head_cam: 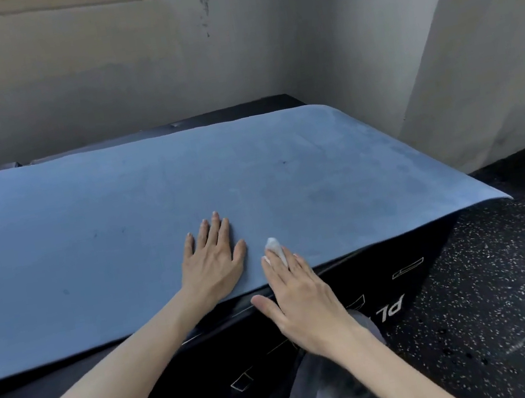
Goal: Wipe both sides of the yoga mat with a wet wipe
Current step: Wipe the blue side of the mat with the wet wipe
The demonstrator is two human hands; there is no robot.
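— What's nearest you there?

— A knee in grey cloth, then the front of the black box (360, 314) with white lettering on it. The right hand (299, 291) sits right over the box's near edge, fingers stretched flat, pressing a small wadded wet wipe (274, 249) onto the yoga mat (120, 229). Not a pinch; the wipe is trapped under straight fingers.

— And the other hand?

— The left hand (210, 259) lies just beside it, palm down, fingers spread loose and flat on the blue surface, holding nothing. It looks to be pinning the mat so it won't slide.

— Where's the mat, then?

— Spread along the top of the box, one end curling off the far right corner over the speckled floor (513, 295). Beyond it, only the grey wall (96, 87).

— So what step is this?

— Wiping the upward face, I'd say, near the front edge. I see darker patches toward the right end, maybe damp. Next would be strokes outward over the dry stretch, keeping pressure even, and the flip remains to be done.
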